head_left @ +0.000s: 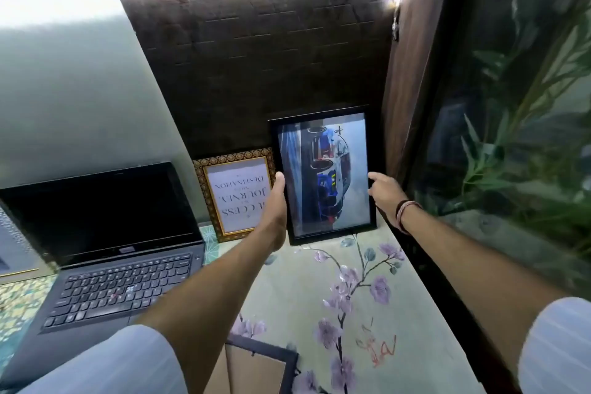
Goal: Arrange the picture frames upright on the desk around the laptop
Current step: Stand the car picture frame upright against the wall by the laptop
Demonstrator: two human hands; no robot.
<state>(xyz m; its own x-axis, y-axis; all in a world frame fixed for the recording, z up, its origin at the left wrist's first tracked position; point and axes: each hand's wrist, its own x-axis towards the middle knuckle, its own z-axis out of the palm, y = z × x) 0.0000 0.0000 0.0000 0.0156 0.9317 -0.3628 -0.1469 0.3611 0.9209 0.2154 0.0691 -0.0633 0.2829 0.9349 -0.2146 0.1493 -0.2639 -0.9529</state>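
Note:
A black frame with a car picture [323,174] stands upright against the dark back wall, its picture turned sideways. My left hand [276,201] grips its left edge, thumb on the front. My right hand [383,192] touches the frame's right edge with its fingertips, fingers loose. Just left of it a gold frame with a quote print [238,193] leans upright against the wall, its text upside down. The open black laptop [108,253] sits further left. Another black frame [262,365] lies back side up at the desk's near edge.
The desk [367,281] has a pale floral cover. A dark wooden post [412,73] and a glass pane with green plants [518,125] close off the right side. A further frame's corner [12,253] shows at the far left behind the laptop.

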